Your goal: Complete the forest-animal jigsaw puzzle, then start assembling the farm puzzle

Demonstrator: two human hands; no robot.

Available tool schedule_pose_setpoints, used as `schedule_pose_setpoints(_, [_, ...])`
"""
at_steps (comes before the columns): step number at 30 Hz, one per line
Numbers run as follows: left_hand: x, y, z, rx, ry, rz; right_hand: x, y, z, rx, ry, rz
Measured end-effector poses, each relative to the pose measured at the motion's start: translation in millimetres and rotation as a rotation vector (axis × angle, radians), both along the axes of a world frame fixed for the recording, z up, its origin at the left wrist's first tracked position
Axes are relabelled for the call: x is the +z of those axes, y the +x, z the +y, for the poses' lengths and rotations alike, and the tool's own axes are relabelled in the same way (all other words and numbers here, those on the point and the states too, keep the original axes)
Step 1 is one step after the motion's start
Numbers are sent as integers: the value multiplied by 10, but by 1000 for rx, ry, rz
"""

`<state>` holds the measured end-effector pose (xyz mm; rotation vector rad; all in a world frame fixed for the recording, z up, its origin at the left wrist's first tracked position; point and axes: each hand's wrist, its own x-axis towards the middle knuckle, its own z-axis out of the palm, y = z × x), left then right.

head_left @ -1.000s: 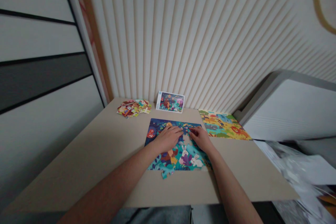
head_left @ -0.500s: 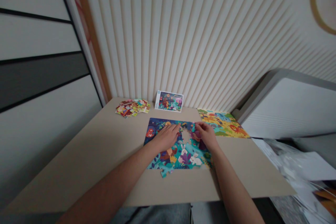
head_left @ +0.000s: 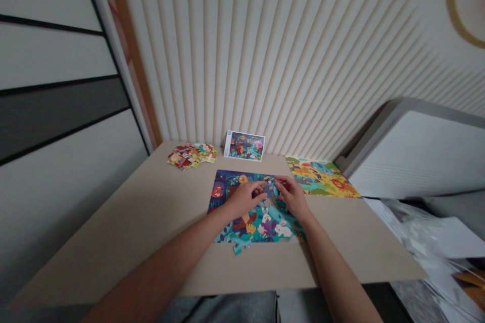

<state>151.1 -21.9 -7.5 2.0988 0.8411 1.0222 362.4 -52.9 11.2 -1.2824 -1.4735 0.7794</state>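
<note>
A partly assembled jigsaw puzzle point(head_left: 265, 232) with forest animals, two white rabbits among them, lies on the table under both hands. My left hand point(head_left: 245, 199) is over its middle, thumb and fingers apart, with nothing seen between them. Close by on the right, my right hand point(head_left: 292, 196) curls its fingertips at the edge of a bluish puzzle piece point(head_left: 270, 190) and seems to grip it. That piece is over the spot where bare table showed in the puzzle. A loose teal piece point(head_left: 241, 245) sticks out at the puzzle's near edge.
Behind the puzzle, a white-edged picture card point(head_left: 244, 146) leans on the pleated wall. A heap of puzzle pieces point(head_left: 192, 155) lies at the back left. A yellow animal puzzle point(head_left: 322, 177) is at the back right. Plastic bags point(head_left: 413, 227) lie beyond the table's right edge.
My right hand has moved slightly left from the upper right of the puzzle, bringing a piece over the gap. My left hand has lifted its fingers from lying flat and turned, thumb now apart.
</note>
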Motion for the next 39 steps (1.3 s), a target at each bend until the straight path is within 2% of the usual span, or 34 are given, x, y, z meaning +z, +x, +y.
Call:
schedule_pose_setpoints(3, [-28, 1, 17, -40, -93, -44, 1, -70, -30, 46, -9, -11])
schedule_pose_setpoints(9, [-73, -3, 101, -14, -221, -299, 27, -100, -85, 96, 7, 1])
schedule_pose_setpoints(11, [-72, -7, 110, -8, -234, -320, 34, -114, -104, 127, -7, -50])
schedule_pose_setpoints(14, [-54, -31, 103, 78, -146, -232, 16, -105, -89, 104, -34, -129])
schedule_pose_setpoints(17, [-22, -71, 76, 215, 59, -70, -41, -38, -19, -48, -50, -148])
schedule_pose_setpoints(19, [-4, -91, 52, 249, 184, 77, -86, 14, 30, -128, -65, -195])
schedule_pose_setpoints(24, [0, -78, -11, 187, 317, 332, -173, 35, 100, -196, -60, -430])
schedule_pose_setpoints(31, [-27, -65, -40, 41, 419, 441, -197, -12, 166, -247, -95, -586])
schedule_pose_setpoints(39, [-64, -45, -21, 27, 447, 508, -172, -44, 154, -282, -68, -707])
